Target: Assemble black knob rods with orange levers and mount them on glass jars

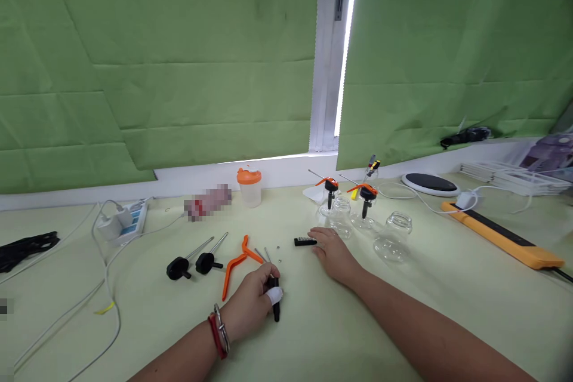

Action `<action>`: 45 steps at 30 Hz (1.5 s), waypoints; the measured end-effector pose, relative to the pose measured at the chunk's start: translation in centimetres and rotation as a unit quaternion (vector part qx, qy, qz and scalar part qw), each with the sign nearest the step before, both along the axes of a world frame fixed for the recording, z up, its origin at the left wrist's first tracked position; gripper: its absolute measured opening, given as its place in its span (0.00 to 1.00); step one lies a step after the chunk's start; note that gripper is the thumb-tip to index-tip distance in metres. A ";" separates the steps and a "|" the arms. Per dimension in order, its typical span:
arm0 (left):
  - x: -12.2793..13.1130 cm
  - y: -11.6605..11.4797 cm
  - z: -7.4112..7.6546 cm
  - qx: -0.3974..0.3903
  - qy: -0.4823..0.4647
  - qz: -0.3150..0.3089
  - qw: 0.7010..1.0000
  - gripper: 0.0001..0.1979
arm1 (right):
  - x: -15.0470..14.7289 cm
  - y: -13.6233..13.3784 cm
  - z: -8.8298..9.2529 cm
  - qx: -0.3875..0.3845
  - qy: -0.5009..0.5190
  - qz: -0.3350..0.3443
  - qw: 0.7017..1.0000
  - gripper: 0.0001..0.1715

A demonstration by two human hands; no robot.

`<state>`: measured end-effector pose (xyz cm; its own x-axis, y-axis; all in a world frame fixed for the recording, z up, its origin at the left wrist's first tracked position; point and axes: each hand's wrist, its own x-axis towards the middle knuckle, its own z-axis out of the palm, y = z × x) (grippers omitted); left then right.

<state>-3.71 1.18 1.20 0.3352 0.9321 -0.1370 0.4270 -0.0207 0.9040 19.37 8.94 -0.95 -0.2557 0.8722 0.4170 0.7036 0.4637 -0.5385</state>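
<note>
On the pale green counter (403,322), the left hand (250,304) has its fingers curled tight around a black handled tool (275,301); one fingertip wears a white cap. At two o'clock from it, the right hand (331,250) lies flat, fingers spread loosely, holding nothing, fingertips touching a small black bit holder (304,242). An orange lever (237,262) lies at eleven o'clock of the left hand. Clear glass jars (394,239) stand near, at two o'clock of the right hand.

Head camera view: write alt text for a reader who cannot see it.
The left hand grips a black-handled tool on a pale green table, while the right hand rests flat beside a small black bit holder. Clear glass jars and orange levers lie nearby.
</note>
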 end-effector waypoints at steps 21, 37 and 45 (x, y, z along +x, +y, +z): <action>-0.9 -0.4 1.6 0.215 0.276 0.029 0.936 0.10 | 0.4 -0.8 0.6 -0.126 0.046 0.054 0.989 0.12; 0.2 -0.3 0.6 0.307 0.153 0.005 0.939 0.19 | -1.3 -2.6 0.2 -0.298 0.276 0.153 0.901 0.10; 0.6 -0.1 1.4 0.280 0.101 -0.037 0.954 0.11 | -1.2 -2.5 0.4 -0.220 0.183 0.131 0.949 0.08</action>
<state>-3.12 1.09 2.59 0.4227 0.8526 0.3074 0.5696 -0.5137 0.6416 18.19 6.48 -0.56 -0.3954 0.9092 0.1301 0.3231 0.2703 -0.9069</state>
